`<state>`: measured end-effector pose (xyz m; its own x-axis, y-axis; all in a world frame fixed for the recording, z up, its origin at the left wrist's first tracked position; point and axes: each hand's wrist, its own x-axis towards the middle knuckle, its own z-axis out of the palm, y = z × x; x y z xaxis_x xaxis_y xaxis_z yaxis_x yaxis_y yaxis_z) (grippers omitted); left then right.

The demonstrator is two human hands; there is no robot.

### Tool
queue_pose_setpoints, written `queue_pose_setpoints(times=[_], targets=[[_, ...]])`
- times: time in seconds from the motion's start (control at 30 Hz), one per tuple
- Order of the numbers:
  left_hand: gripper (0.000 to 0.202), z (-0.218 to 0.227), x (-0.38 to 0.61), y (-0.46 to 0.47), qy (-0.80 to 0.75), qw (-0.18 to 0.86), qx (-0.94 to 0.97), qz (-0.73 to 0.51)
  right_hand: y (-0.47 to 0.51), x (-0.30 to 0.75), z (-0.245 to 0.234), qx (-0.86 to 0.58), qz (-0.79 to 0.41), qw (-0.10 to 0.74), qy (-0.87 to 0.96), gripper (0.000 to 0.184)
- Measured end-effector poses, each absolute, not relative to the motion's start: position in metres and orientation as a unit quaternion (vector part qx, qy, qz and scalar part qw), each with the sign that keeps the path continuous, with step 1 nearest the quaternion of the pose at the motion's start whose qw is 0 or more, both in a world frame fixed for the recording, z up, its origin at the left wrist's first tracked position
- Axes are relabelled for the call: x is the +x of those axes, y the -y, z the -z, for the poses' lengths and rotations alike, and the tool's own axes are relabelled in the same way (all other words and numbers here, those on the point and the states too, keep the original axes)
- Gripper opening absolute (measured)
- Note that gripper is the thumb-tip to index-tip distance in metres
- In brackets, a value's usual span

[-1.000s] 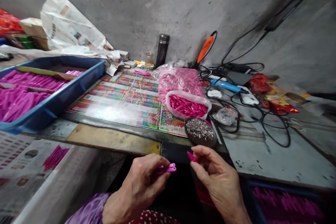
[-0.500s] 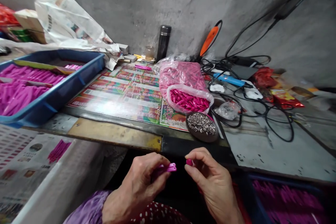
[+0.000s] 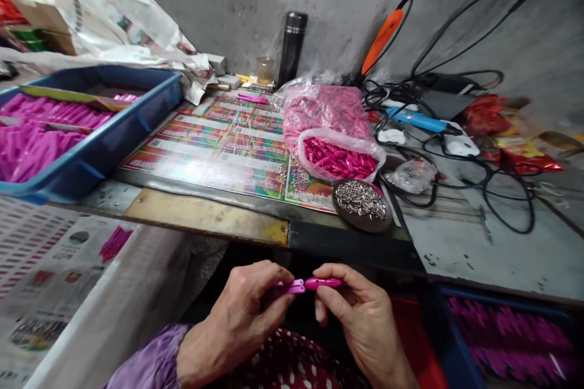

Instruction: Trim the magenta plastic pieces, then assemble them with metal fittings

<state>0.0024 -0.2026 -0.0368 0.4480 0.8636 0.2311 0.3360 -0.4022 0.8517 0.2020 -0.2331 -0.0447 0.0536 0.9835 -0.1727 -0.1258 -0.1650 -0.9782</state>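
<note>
My left hand (image 3: 249, 304) is closed around slim light-purple plastic pieces (image 3: 297, 286), whose ends, with small holes, stick out to the right. Between thumb and fingers my right hand (image 3: 356, 310) pinches a small dark-pink pointed plastic piece (image 3: 323, 283). Its tip meets or nearly meets the ends of the purple pieces; I cannot tell if they touch. Above the hands, at the table edge, a dark round dish (image 3: 365, 223) holds small metal pins (image 3: 360, 199). Behind it lies an open plastic bag (image 3: 306, 164) full of similar dark-pink pieces (image 3: 340, 159).
A blue tray (image 3: 150, 94) of purple pieces stands at left, another blue tray (image 3: 449, 322) low at right. Below left is a white basket (image 3: 27, 219) with newspaper. A black flask (image 3: 292, 48), an orange-handled tool (image 3: 382, 42) and tangled black cables (image 3: 493, 182) lie further back.
The dark-pink piece in my right hand has turned lengthwise, and its tip has come up to the purple pieces. My left hand keeps its hold. The view has shifted slightly.
</note>
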Motion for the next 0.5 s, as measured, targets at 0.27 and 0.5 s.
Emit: queue_pose_setpoints(times=[0.27,0.5], targets=[[0.008,0.038,-0.001,0.204,-0.404,0.376,0.763,-0.337,0.237,0.204,0.055,-0.49,-0.599,0.502,0.386,0.021],[0.007,0.041,-0.002,0.204,-0.401,0.367,0.77,-0.334,0.237,0.203,0.059,-0.502,-0.58,0.495,0.408,0.023]])
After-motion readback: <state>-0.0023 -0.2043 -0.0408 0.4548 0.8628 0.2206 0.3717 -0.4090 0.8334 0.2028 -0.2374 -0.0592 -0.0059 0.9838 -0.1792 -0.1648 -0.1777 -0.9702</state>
